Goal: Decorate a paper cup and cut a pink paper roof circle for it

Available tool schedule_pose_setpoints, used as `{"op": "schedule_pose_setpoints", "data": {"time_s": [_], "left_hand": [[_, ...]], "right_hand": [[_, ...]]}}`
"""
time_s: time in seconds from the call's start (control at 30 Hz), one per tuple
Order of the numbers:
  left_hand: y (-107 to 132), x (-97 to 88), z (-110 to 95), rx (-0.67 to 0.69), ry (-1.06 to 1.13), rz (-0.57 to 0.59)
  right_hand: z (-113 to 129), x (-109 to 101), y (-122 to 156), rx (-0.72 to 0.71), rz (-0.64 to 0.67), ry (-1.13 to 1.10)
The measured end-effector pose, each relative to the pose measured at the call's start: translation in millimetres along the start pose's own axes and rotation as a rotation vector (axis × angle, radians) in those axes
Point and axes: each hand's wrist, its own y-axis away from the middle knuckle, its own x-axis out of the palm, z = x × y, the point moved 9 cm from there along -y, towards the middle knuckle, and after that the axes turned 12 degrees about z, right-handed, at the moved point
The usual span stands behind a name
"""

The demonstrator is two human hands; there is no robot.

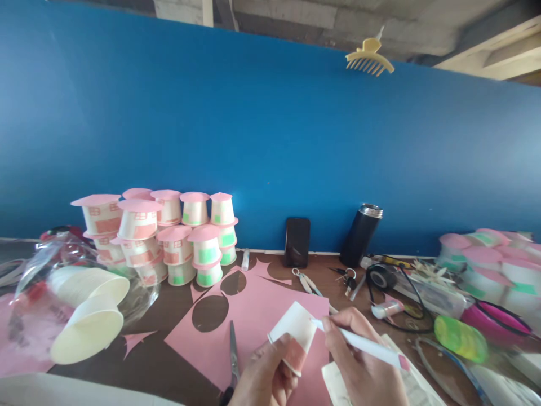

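scissors [234,358] beside left hand [266,372] gripping cup [295,332]; right hand [359,367] pinching marker [376,350]; phone [297,242], bottle [361,235] standing behind

At the far edge of the brown tabletop [323,273], a plain blue partition [253,124]; on its top edge, toward the right, a yellow claw hair clip [370,56], teeth pointing down; beyond, grey concrete overhead [287,17]; by the tabletop's far edge, upright against the partition, a black smartphone [297,242]; farther right along that edge, a silver-topped black flask [360,237]; just in front, keys on a ring [350,282]; rightward, a round-headed black cord [382,277]; farther in from that edge, a ribbed yellow-green plastic piece [460,339] beside a black-rimmed magenta container [492,324], both blurred.
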Motion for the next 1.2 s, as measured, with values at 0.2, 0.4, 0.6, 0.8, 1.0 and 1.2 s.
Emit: {"op": "schedule_pose_setpoints", "data": {"time_s": [0.2,0.4,0.6,0.8,1.0,1.2], "left_hand": [[0.2,2.4,0.6,-0.016,-0.038,0.045],[-0.5,2.6,0.1,-0.016,-0.073,0.07],[-1.9,2.1,0.9,-0.009,-0.076,0.08],[-2.2,4.2,1.8,-0.013,-0.062,0.102],[-1.6,4.7,1.5,-0.009,-0.06,0.088],[-1.3,2.4,2.4,-0.015,-0.057,0.068]], "right_hand": [[0.1,0.5,-0.1,-0.013,0.002,0.011],[6.4,-0.9,-0.5,-0.05,-0.008,0.054],[7.0,-1.6,-0.6,-0.062,-0.017,0.06],[5.3,-0.7,-1.2,-0.072,-0.001,0.092],[6.5,-1.6,-0.6,-0.067,-0.016,0.082],[5.8,-1.5,-0.4,-0.049,-0.011,0.098]]}}
